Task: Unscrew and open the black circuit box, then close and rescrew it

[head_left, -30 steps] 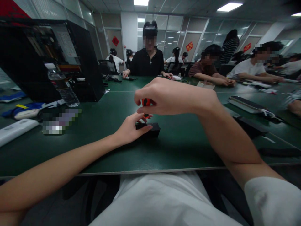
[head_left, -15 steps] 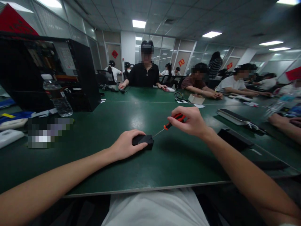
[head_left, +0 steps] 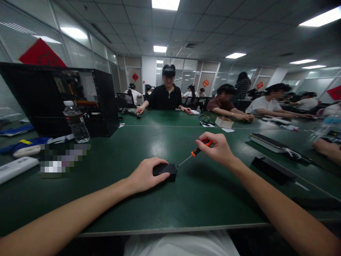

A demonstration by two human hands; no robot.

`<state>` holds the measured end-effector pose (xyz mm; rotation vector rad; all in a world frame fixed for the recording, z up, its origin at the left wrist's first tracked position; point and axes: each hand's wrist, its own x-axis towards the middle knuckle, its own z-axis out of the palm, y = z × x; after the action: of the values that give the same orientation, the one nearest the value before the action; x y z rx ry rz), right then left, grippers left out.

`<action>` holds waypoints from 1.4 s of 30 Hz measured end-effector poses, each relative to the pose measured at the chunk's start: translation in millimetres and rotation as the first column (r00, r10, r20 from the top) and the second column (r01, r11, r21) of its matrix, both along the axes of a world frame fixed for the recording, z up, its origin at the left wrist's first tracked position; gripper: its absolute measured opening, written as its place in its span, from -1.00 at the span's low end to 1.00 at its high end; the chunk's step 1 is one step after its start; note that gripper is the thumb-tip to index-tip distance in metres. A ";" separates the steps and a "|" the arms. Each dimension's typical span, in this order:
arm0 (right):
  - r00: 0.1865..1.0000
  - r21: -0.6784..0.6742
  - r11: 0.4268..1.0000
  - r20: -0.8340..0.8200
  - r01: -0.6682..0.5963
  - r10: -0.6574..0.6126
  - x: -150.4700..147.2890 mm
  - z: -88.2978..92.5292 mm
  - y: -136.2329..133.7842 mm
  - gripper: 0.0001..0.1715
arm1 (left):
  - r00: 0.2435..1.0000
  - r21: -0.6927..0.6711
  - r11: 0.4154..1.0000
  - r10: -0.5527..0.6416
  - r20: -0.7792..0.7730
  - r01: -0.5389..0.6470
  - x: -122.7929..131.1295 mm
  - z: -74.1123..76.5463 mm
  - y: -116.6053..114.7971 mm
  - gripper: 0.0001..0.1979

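Keep the black box [head_left: 172, 172] steady in the left hand's [head_left: 147, 174] grasp, and guide the screwdriver [head_left: 196, 152], gripped in the right hand [head_left: 217, 147] towards two o'clock, straight and gently.

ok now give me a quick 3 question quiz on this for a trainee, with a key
1. Fill in the missing word: the right hand holds an orange and black ____.
2. True or false: the water bottle stands to the right of the black box.
3. Short answer: which hand grips the black box?

Key:
1. Screwdriver.
2. False; the water bottle stands to the left of the black box, near the opened computer case.
3. The left hand, with its thumb on the near side.
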<state>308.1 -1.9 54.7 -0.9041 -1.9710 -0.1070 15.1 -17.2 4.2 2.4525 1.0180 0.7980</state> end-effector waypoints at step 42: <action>0.726 -0.277 0.948 0.683 0.159 0.077 8.7 -35.4 29.9 -0.38 | 0.995 0.062 0.997 0.054 -0.083 -0.049 -0.2 -3.0 3.4 -0.59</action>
<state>316.8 28.0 19.2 -1.2443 -2.7251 -0.1736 14.9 -13.8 1.2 2.5397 1.1070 0.7562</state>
